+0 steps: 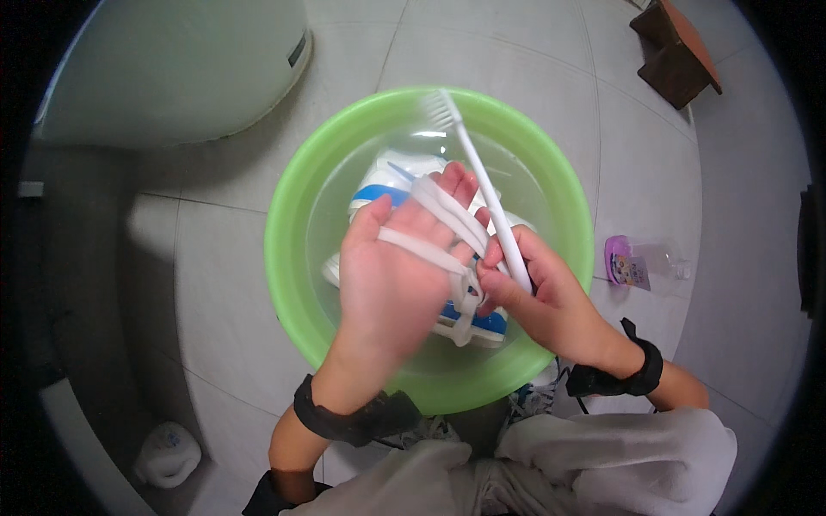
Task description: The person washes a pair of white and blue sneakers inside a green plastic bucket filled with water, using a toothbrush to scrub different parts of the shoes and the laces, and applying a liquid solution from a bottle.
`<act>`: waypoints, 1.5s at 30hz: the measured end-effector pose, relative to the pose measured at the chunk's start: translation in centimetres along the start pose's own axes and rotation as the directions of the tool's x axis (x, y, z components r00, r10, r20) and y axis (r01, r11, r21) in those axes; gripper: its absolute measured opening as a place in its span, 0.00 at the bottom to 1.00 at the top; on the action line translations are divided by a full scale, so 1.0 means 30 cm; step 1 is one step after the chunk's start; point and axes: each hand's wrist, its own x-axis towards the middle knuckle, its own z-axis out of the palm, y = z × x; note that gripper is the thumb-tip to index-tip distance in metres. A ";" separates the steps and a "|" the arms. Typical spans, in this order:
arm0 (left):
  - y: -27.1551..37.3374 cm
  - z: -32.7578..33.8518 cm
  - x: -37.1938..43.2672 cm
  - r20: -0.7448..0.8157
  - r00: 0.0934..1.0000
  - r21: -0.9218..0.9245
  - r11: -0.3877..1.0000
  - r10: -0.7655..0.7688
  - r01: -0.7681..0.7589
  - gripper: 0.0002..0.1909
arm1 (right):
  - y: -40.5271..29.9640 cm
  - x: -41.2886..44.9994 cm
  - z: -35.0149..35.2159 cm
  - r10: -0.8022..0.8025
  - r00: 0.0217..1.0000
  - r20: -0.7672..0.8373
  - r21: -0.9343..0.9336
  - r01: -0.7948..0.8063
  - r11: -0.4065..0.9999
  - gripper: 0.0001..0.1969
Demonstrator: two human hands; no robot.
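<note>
White shoelaces (423, 250) lie across the upturned palm of my left hand (400, 277), its fingers spread and thumb apart. In my right hand (542, 290) is a white toothbrush (484, 174), its bristles pointing up and away past the green basin's far inner wall. The right fingertips also pinch the laces, which loop and hang down between the hands. Below both hands, white shoes with blue parts (381, 193) rest in water in a round green plastic basin (293, 309). My left hand hides part of the shoes.
A clear bottle with a purple base (645, 263) lies on the tiled floor to the right. A brown stool-like object (677, 58) is at the far right. A large pale rounded fixture (181, 71) stands upper left, a white plastic container (169, 455) lower left.
</note>
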 end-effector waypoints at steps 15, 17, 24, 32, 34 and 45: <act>0.050 0.020 -0.017 -0.259 0.900 0.966 0.111 0.351 0.235 0.25 | 0.036 0.004 -0.056 0.038 0.982 -0.188 0.056 -0.028 0.998 0.10; 0.017 0.041 -0.003 -0.250 0.863 0.968 0.134 0.440 0.212 0.25 | 0.048 0.000 -0.063 0.039 0.982 -0.183 0.010 -0.038 0.999 0.09; -0.009 0.073 -0.016 -0.308 0.832 0.893 0.442 0.460 0.087 0.23 | 0.031 -0.013 -0.051 0.118 0.992 -0.055 0.257 -0.100 0.961 0.10; 0.060 0.106 -0.092 -0.250 0.950 0.504 0.863 0.189 -0.040 0.21 | 0.052 -0.016 -0.087 0.072 0.977 -0.199 0.131 -0.046 0.990 0.09; 0.079 0.125 -0.112 -0.288 0.937 0.512 0.859 0.195 -0.022 0.21 | 0.084 -0.020 -0.103 0.028 0.954 -0.299 0.017 -0.024 1.000 0.07; 0.150 0.032 -0.258 -0.388 0.769 0.908 0.352 0.508 0.225 0.15 | 0.013 -0.041 -0.209 -0.001 0.910 -0.414 0.141 0.065 0.988 0.08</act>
